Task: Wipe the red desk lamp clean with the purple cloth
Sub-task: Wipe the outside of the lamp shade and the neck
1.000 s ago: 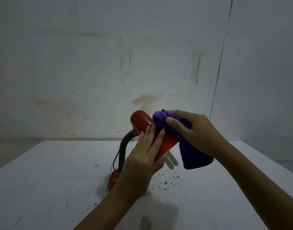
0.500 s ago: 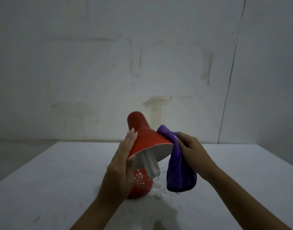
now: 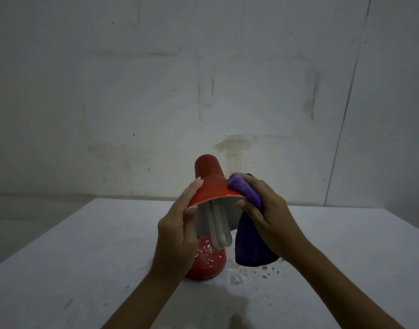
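Nearest, the left hand [image 3: 177, 236] curled its grip round the shade's left rim, steadying the lamp [image 3: 213, 188] standing mid-bench [image 3: 61, 269]. The right hand [image 3: 268, 217] pinched the cloth [image 3: 245, 189] against the right rim. The shade's axis tilted far-to-near, so the unwiped red lay left of the cloth.

Dim, bluish, even light with no glare. A soft shadow pools on the pale grey desk [image 3: 85, 269] below the hands. Fine grain softens the stained white wall [image 3: 132, 91], whose straight seam bows near the right edge.
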